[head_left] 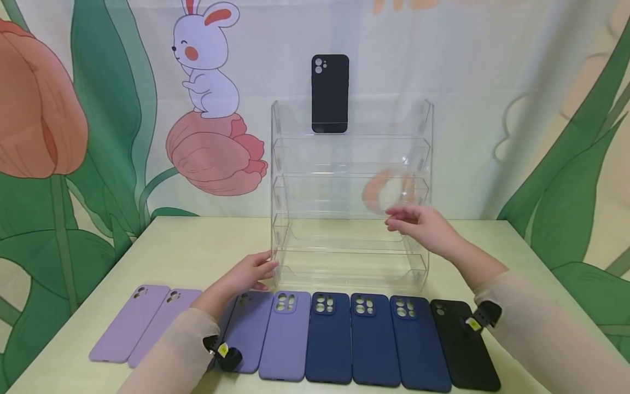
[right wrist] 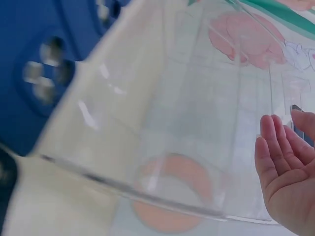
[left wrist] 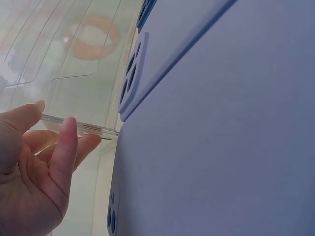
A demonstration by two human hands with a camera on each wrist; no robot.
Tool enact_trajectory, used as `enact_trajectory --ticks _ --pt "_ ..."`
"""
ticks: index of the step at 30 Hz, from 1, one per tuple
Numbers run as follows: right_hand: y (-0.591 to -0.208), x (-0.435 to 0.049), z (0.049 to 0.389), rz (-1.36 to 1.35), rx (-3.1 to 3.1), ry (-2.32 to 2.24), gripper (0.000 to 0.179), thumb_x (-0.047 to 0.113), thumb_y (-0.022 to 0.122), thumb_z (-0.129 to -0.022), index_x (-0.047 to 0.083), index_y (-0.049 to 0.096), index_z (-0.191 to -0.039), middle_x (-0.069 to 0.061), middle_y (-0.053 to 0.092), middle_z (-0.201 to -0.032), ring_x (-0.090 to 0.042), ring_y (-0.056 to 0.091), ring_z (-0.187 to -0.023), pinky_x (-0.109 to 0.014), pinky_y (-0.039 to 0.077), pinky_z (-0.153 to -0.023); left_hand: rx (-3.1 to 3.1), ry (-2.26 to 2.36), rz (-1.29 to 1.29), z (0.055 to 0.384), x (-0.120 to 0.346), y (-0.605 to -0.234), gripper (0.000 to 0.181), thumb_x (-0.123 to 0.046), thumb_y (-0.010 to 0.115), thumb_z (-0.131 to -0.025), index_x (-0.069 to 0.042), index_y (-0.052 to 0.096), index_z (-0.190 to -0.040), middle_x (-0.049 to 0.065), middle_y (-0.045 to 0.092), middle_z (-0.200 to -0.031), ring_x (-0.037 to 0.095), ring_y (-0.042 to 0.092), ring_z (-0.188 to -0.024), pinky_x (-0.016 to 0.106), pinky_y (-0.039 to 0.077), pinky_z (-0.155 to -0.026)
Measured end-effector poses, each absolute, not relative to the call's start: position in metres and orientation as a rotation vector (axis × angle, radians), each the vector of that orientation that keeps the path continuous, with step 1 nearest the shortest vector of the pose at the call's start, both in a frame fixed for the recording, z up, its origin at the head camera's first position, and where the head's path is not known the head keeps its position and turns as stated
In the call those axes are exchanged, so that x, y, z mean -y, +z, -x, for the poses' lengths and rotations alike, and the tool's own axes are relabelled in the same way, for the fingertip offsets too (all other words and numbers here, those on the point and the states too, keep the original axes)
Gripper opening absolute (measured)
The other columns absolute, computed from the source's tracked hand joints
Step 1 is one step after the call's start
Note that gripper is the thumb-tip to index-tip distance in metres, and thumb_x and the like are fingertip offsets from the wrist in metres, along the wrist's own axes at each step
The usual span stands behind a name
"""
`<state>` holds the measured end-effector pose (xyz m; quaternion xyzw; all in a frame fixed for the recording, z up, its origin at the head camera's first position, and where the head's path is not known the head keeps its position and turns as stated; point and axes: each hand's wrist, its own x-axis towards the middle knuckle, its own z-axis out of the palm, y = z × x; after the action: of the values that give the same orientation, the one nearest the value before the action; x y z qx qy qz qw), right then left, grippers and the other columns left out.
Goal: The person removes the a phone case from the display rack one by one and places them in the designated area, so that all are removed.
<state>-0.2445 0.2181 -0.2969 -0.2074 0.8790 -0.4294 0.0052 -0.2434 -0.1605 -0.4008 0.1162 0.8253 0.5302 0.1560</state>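
Observation:
A clear tiered display rack (head_left: 344, 262) stands upright on the table. My left hand (head_left: 248, 273) holds the lower part of its left side; in the left wrist view the thumb (left wrist: 29, 115) and fingers lie on opposite faces of the clear panel (left wrist: 81, 125). On the top tier a black phone case (head_left: 330, 98) leans upright, left of centre. My right hand (head_left: 427, 229) hovers in front of the rack's right side, empty, its fingers loosely bent. In the right wrist view this hand (right wrist: 290, 172) overlaps the rack's clear tiers.
Along the table's front lies a row of phone cases: light purple ones (head_left: 285, 345) at left, dark blue ones (head_left: 328, 345) in the middle, a black one (head_left: 462, 345) at right. My left forearm covers part of the row. A printed cloth (head_left: 472, 71) hangs behind the table (head_left: 206, 241).

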Motion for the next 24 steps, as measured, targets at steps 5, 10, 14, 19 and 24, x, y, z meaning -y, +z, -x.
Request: enact_trajectory --ticks 5,10,14,19,24 --pt "-0.273 -0.207 0.267 0.663 -2.737 -1.4 0.041 0.022 0.056 -0.095 -0.004 0.052 -0.126 -0.02 0.062 -0.114 -0.029 0.059 -0.105 -0.039 0.048 -0.088 -2.351 1.525 -0.331 0.245 0.161 -0.401 0.057 -0.023 0.044 -0.1 -0.002 0.019 -0.147 0.026 0.033 -0.143 0.038 0.046 -0.121 0.037 0.053 -0.074" --pt "-0.261 -0.205 0.282 0.604 -2.727 -1.465 0.042 0.024 0.056 -0.095 -0.003 0.052 -0.127 -0.019 0.059 -0.119 -0.029 0.058 -0.107 -0.034 0.049 -0.086 -2.341 1.536 -0.335 0.246 0.158 -0.401 0.057 -0.022 0.044 -0.1 -0.001 0.02 -0.147 0.027 0.033 -0.142 0.038 0.045 -0.121 0.037 0.053 -0.073" --pt "-0.257 -0.203 0.292 0.552 -2.697 -1.52 0.045 0.024 0.056 -0.095 -0.003 0.05 -0.129 -0.019 0.058 -0.121 -0.028 0.058 -0.109 -0.032 0.049 -0.086 -2.341 1.542 -0.32 0.247 0.156 -0.402 0.055 -0.02 0.044 -0.1 -0.002 0.021 -0.147 0.026 0.034 -0.142 0.038 0.046 -0.121 0.037 0.054 -0.072" --pt "-0.247 -0.198 0.302 0.508 -2.679 -1.575 0.044 0.023 0.057 -0.094 -0.002 0.049 -0.13 -0.021 0.056 -0.124 -0.028 0.057 -0.111 -0.037 0.046 -0.091 -2.344 1.539 -0.327 0.247 0.159 -0.4 0.056 -0.022 0.043 -0.101 -0.002 0.02 -0.147 0.026 0.033 -0.142 0.038 0.046 -0.121 0.037 0.053 -0.073" --pt "-0.236 -0.191 0.309 0.488 -2.651 -1.606 0.045 0.023 0.057 -0.094 -0.001 0.048 -0.131 -0.02 0.055 -0.126 -0.026 0.057 -0.111 -0.037 0.044 -0.093 -2.342 1.536 -0.321 0.246 0.16 -0.4 0.056 -0.022 0.043 -0.101 -0.001 0.021 -0.147 0.027 0.034 -0.141 0.038 0.046 -0.121 0.036 0.054 -0.071"
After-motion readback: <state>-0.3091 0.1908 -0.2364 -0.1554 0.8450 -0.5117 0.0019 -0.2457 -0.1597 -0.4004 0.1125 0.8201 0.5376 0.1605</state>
